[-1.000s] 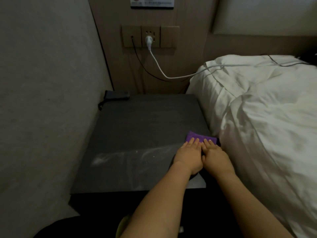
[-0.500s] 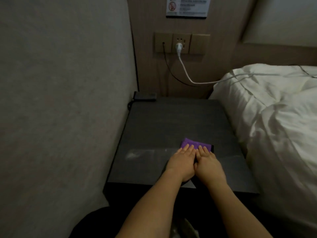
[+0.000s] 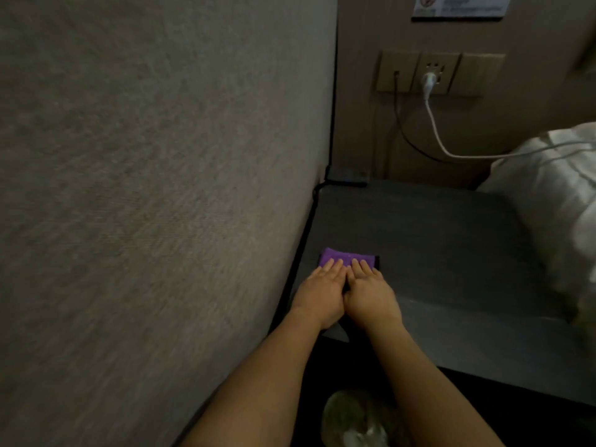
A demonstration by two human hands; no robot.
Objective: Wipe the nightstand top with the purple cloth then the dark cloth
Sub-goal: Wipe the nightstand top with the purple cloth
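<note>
The purple cloth (image 3: pixel 342 257) lies flat on the dark grey nightstand top (image 3: pixel 435 246), close to its left edge by the wall. My left hand (image 3: pixel 321 295) and my right hand (image 3: pixel 371 295) lie side by side, palms down, pressing on the cloth's near part. Only its far strip shows beyond my fingertips. A dark strip (image 3: pixel 376 261) shows at the purple cloth's right end, and a dark patch (image 3: pixel 345 333) sits under my wrists. I cannot tell if these are the dark cloth.
A textured wall (image 3: pixel 161 188) rises directly left of the nightstand. White bedding (image 3: pixel 554 195) borders its right side. A black device (image 3: pixel 346 181) sits in the back left corner. A white cable (image 3: pixel 435 133) runs from the wall socket (image 3: pixel 430 79) to the bed.
Both hands have slid the purple cloth leftward across the top, from the bed side to the wall side. The view has turned left with them.
</note>
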